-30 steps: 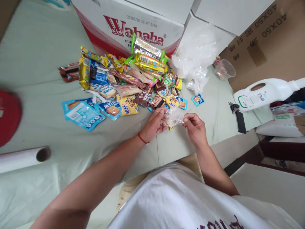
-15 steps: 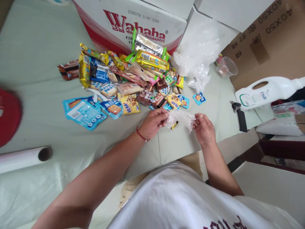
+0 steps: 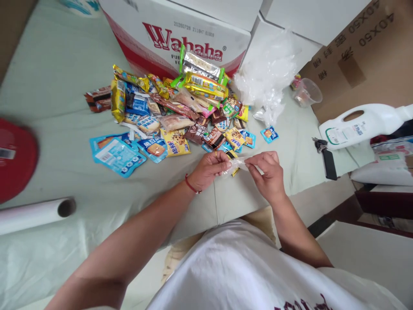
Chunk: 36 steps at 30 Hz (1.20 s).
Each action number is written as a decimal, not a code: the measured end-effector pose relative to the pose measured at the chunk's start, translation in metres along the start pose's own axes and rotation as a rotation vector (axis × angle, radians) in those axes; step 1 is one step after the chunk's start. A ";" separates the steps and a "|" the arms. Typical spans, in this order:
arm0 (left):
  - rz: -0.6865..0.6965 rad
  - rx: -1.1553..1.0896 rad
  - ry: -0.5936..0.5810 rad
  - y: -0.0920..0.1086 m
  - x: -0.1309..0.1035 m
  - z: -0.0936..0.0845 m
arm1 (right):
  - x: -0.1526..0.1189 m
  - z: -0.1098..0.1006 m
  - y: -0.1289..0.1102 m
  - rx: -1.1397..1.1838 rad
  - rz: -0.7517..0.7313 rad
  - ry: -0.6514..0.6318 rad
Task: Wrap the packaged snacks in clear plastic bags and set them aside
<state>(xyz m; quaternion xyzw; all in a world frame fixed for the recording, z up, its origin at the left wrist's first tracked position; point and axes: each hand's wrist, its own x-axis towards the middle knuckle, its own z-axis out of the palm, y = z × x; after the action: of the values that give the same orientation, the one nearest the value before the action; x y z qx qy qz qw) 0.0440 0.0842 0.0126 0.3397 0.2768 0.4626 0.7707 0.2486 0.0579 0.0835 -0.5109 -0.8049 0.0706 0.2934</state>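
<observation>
A small clear plastic bag (image 3: 237, 163) is stretched between my two hands near the table's front edge. My left hand (image 3: 209, 169), with a red cord on its wrist, pinches the bag's left end. The right end is pinched by the fingertips of my right hand (image 3: 266, 174). Just beyond them lies a pile of wrapped snacks, with a yellow cookie packet (image 3: 176, 141), a brown packet (image 3: 215, 137) and blue packets (image 3: 120, 156) along its near side. A small yellow and black wrapper lies partly behind the bag. One small blue packet (image 3: 269, 134) lies apart on the right.
Behind the pile stands a Wahaha carton (image 3: 135, 47), with a heap of clear bags (image 3: 264, 82) beside it. On the right are a plastic cup (image 3: 308, 92), a white bottle (image 3: 361, 125) and keys (image 3: 327, 159). A white roll (image 3: 32, 215) and red object (image 3: 16, 159) lie left.
My right hand has moved left, closer to my left hand, and the bag between them is now narrower and more gathered. The view has shifted slightly.
</observation>
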 end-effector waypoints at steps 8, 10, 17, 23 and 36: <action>-0.121 -0.075 0.010 0.003 0.001 0.004 | -0.008 -0.013 0.009 0.081 -0.029 -0.022; -0.095 0.038 -0.031 0.001 0.000 0.006 | -0.007 -0.010 0.006 0.097 -0.077 -0.035; 0.037 0.195 -0.048 -0.004 0.003 0.004 | -0.009 -0.012 0.005 0.083 -0.139 -0.057; 0.003 0.019 0.064 0.004 0.008 0.000 | -0.017 -0.037 0.018 0.052 -0.151 -0.029; 0.001 0.113 0.069 -0.005 0.006 0.000 | -0.041 -0.057 0.037 0.289 0.290 0.097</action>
<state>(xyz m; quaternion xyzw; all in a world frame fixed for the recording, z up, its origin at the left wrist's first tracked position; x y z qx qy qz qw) 0.0489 0.0875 0.0081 0.3667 0.3289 0.4579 0.7401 0.3204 0.0294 0.0986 -0.5770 -0.6893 0.2022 0.3887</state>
